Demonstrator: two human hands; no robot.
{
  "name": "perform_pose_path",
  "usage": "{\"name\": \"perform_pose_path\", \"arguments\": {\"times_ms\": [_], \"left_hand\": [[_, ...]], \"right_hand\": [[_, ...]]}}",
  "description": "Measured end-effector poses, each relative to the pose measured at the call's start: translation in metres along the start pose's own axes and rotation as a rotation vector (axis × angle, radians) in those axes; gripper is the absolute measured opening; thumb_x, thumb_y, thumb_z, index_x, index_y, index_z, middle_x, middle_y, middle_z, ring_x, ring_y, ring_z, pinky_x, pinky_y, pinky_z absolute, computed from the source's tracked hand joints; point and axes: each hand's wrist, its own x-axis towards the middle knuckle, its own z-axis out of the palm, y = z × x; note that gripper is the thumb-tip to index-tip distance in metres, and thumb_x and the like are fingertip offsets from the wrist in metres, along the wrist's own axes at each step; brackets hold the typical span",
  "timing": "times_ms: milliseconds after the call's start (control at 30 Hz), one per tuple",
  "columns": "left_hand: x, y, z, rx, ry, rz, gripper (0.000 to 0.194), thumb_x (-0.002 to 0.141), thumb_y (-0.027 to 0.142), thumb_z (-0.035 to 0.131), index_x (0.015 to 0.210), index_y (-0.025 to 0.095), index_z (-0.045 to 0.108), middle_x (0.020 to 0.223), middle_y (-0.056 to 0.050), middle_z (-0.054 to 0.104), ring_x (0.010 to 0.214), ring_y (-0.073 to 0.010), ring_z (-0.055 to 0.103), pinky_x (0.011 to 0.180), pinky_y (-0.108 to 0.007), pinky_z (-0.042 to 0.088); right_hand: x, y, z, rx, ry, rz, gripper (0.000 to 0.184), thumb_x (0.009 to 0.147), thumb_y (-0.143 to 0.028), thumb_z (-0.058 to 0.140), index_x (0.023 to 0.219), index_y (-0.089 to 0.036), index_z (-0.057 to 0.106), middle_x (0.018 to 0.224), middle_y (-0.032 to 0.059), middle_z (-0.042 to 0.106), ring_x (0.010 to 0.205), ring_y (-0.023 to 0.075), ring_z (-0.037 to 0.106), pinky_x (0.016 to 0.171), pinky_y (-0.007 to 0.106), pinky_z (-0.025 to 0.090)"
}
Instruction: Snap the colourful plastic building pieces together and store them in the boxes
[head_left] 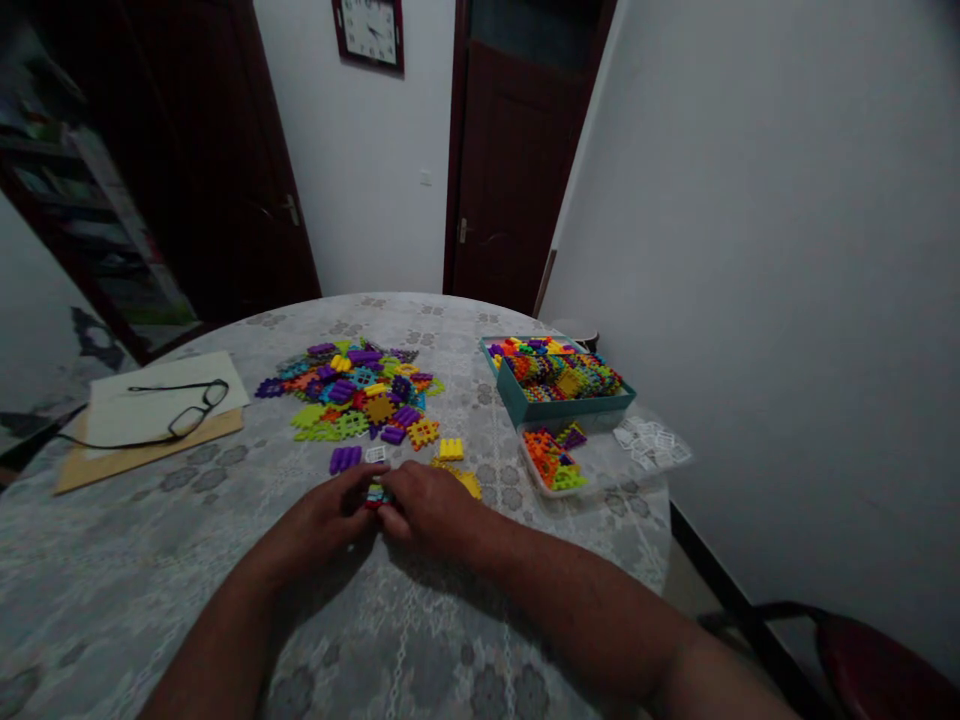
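Note:
Close together near the middle of the table, my left hand (330, 508) and my right hand (427, 505) pinch a small multicoloured building-block piece (377, 493) between their fingertips. Red, light blue and green show on it; the fingers cover most of the rest. Just beyond the hands lie a purple ridged block (346, 460), a small white frame piece (376, 454) and a yellow ridged block (451, 449). Yellow pieces (469, 483) sit beside my right hand, partly covered by it.
A heap of interlocking building blocks (379, 408) lies farther back. To the right stand a teal box (517, 400) full of blocks, a clear tray (538, 478) and a bag of white pieces (652, 443). Glasses (187, 421) rest on papers (112, 405) at left.

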Motion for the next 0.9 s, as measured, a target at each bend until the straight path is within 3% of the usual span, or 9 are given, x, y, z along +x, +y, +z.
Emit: {"name": "perform_pose_path", "arguments": {"times_ms": [167,300,467,600,733,900], "left_hand": [[-0.002,0.011,-0.003,-0.121,-0.067,-0.035,0.070,0.078,0.052,0.091,0.141,0.027,0.074,0.118,-0.014,0.082,0.088,-0.0315,0.078,0.074,-0.042,0.063],[-0.002,0.012,-0.010,-0.174,0.066,-0.024,0.076,0.079,0.062,0.092,0.144,0.029,0.070,0.131,-0.015,0.080,0.100,-0.0325,0.078,0.072,-0.040,0.063],[0.000,0.005,-0.014,-0.147,0.144,0.016,0.070,0.080,0.068,0.091,0.136,0.029,0.075,0.125,-0.013,0.082,0.103,-0.0330,0.078,0.075,-0.043,0.064],[-0.001,0.008,-0.012,-0.158,0.113,0.014,0.068,0.081,0.070,0.088,0.134,0.030,0.076,0.125,-0.012,0.083,0.108,-0.0338,0.079,0.078,-0.044,0.065],[-0.002,0.016,-0.010,-0.150,0.136,-0.008,0.070,0.076,0.076,0.089,0.129,0.031,0.078,0.122,-0.012,0.084,0.109,-0.0366,0.079,0.078,-0.047,0.065],[-0.001,0.012,-0.012,-0.126,0.139,-0.021,0.074,0.075,0.078,0.089,0.130,0.030,0.078,0.123,-0.013,0.085,0.110,-0.0372,0.079,0.083,-0.050,0.066]], "right_hand": [[0.002,-0.001,-0.014,0.128,0.080,0.062,0.027,0.097,-0.031,0.074,0.121,-0.020,0.072,0.115,0.0091,0.078,0.100,0.0240,0.071,0.087,0.033,0.053],[-0.002,0.023,-0.061,0.259,0.214,0.176,0.026,0.098,-0.035,0.071,0.120,-0.022,0.073,0.100,0.0024,0.077,0.082,0.0183,0.067,0.077,0.029,0.049],[-0.013,0.113,-0.151,0.063,0.496,0.393,0.033,0.099,-0.044,0.067,0.121,-0.020,0.075,0.104,0.0052,0.079,0.090,0.0214,0.069,0.083,0.032,0.051],[-0.023,0.190,-0.201,-0.253,0.338,0.790,0.035,0.099,-0.039,0.066,0.121,-0.016,0.079,0.114,0.0099,0.083,0.099,0.0223,0.073,0.082,0.027,0.050],[-0.033,0.228,-0.208,-0.331,0.245,0.924,0.031,0.100,-0.035,0.065,0.111,-0.013,0.084,0.105,0.0132,0.084,0.095,0.0240,0.075,0.076,0.027,0.048],[-0.032,0.242,-0.188,-0.387,0.189,0.960,0.029,0.101,-0.034,0.067,0.113,-0.014,0.084,0.109,0.0137,0.085,0.101,0.0238,0.077,0.081,0.025,0.048]]}}
